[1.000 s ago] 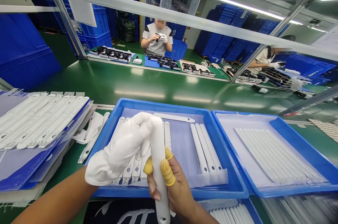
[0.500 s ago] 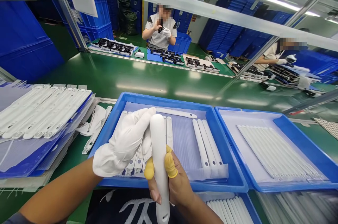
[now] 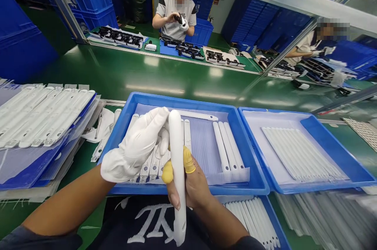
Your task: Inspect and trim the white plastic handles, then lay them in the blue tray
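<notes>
Strip [image 3: 177, 140], at the tray [image 3: 235, 189], has its long axis pointing away from the torso; right hand [image 3: 196, 185] clamps it mid-length. Left hand [image 3: 137, 146], gloved, lies beside its far end; contact unclear.

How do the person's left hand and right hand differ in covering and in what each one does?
The left hand wears a white glove, whereas the right hand is bare apart from yellow finger covers. The right hand grips the long white piece; the left hand is beside its upper end, and whether it touches is unclear. Both hands are near the same piece.
</notes>
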Tool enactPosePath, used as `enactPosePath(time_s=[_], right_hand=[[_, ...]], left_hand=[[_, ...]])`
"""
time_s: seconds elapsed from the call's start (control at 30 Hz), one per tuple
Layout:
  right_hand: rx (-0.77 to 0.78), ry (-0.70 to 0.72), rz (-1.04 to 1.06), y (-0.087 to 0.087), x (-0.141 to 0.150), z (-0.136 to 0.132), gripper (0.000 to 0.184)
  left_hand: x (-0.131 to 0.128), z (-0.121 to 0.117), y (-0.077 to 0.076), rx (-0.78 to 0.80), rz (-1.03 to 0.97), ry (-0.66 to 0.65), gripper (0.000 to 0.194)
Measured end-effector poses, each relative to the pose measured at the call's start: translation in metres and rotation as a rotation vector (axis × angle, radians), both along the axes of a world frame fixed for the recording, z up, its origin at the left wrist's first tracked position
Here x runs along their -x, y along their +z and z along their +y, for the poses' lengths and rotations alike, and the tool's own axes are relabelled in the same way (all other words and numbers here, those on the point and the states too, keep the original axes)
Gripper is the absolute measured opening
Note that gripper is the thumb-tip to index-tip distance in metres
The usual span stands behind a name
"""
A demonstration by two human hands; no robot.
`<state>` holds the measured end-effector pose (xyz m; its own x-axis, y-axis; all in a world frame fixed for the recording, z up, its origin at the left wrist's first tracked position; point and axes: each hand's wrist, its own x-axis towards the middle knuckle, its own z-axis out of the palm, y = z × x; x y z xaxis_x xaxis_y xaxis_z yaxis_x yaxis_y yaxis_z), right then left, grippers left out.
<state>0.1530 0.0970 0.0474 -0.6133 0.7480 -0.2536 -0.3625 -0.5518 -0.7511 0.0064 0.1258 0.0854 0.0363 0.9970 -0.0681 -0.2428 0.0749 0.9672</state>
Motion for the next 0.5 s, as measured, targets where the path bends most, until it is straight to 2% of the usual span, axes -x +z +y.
enactPosePath(time_s=[0.07,0.13,0.17,0.2,0.3,0.5], right_hand=[[0.008,-0.019,-0.004,-0.0011,-0.0004,-0.0002,0.059],[0.016,-0.044,0.004,-0.0026,-0.0006,-0.0008,0.059],[0.024,-0.051,0.010,-0.0034,-0.0005,-0.0013,0.058],[0.034,-0.056,0.017,-0.0042,-0.0004,-0.0019,0.057],[0.062,-0.049,0.037,-0.0060,0.0000,-0.0035,0.055],[0.048,0.029,0.033,-0.0060,-0.0012,-0.0037,0.065]], left_hand=[[0.0014,-0.0018,0.0000,-0.012,0.062,-0.061,0.036],[0.0014,-0.0037,0.0019,0.006,0.163,-0.103,0.058],[0.0009,-0.0045,0.0031,0.018,0.200,-0.108,0.063],[0.0001,-0.0050,0.0042,0.026,0.215,-0.099,0.058],[-0.0023,-0.0052,0.0050,0.014,0.148,-0.054,0.033],[-0.0043,-0.0030,-0.0010,0.011,0.037,-0.038,0.043]])
